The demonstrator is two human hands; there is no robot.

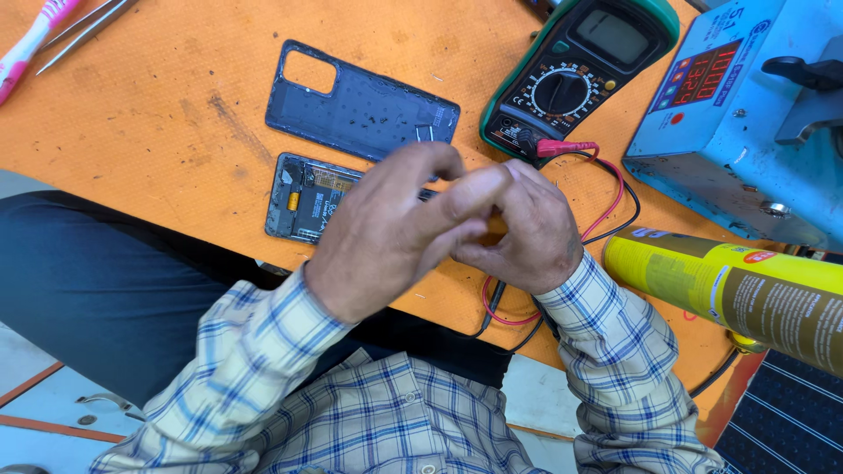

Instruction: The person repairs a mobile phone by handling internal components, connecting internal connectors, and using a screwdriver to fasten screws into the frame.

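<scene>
beside clasped hands, flat opened phone point(303, 200)

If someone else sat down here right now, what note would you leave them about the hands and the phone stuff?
Left hand: raised over the opened phone, fingers curled, meeting the right hand.
Right hand: pinching a small orange-yellow thing with the left fingertips; too hidden to tell what it is.
Things: the phone lies open, insides showing, at the orange mat's near edge. Its dark back cover lies off, just beyond. The green multimeter sits further back, red and black leads plugged in and running under the right wrist.
Done: cover off.
Left: cover not back on; meter screen blank.
</scene>
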